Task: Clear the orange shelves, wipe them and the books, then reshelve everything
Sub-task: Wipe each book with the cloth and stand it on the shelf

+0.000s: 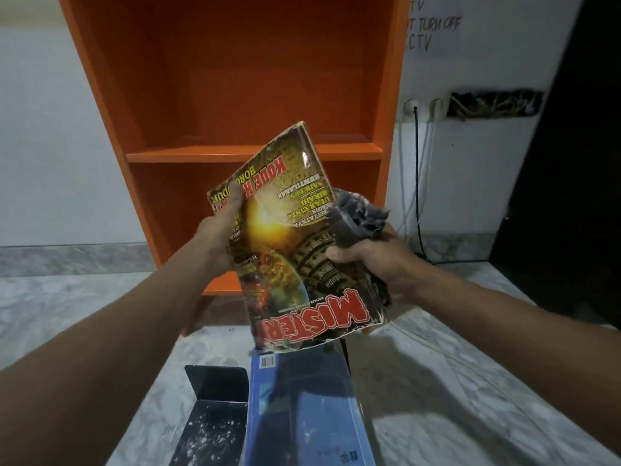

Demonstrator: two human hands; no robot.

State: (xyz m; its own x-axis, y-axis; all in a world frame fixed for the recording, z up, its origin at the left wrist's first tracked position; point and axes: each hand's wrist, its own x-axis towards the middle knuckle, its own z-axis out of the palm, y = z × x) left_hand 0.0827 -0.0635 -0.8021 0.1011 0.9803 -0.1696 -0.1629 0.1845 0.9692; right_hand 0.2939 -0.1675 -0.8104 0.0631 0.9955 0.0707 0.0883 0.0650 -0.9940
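A worn magazine stack [295, 243] with a "MISTERI" cover, seen upside down, is held up in front of the orange shelf unit [235, 95]. My left hand [220, 230] grips its left edge, thumb over the cover. My right hand [373, 260] holds a crumpled grey cloth [358, 218] against the stack's right edge, thumb on the cover. Both visible shelf compartments hold nothing. A blue book [305, 412] lies on the floor below the magazines.
A black metal bookend [215, 415], speckled with white dust, lies on the marble floor left of the blue book. Wall sockets with cables [416, 163] hang right of the shelf. A dark doorway [571, 163] is at far right.
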